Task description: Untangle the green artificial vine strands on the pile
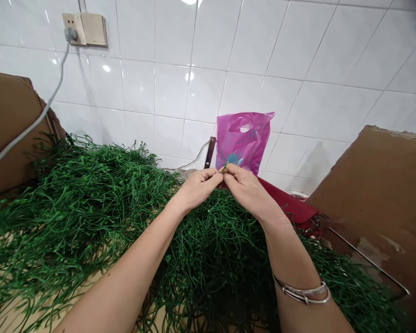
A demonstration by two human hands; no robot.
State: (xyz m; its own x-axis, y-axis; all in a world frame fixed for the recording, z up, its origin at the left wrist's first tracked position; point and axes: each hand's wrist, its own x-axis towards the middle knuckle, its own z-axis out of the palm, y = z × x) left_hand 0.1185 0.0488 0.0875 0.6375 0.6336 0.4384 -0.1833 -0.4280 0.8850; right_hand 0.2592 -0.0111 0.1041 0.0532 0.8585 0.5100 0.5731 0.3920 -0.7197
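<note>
The fingers of the left hand and those of the right hand are pinched together, tips nearly meeting, on one small green piece. The piece lies directly between the two sets of fingertips; its visible long axis slants, upper end toward the bench's far right corner, lower end toward the near left. The governing relation is judged to be this fingertip alignment: neither hand is clearly nearer, since both appear in contact with the piece. The hands are located toward the far edge of the bench, in front of the purple bag; contact with the bag cannot be confirmed. Count: hands, two; held green piece, apparently one; purple bag, one, at the far edge against the wall; dark perforated strip, one, left of the bag; red item, one, right of it; cardboard pieces, two, one at the left edge, one at the right; bent metal rod, one, near the right edge. Loose green stems overlap too densely to count.
</note>
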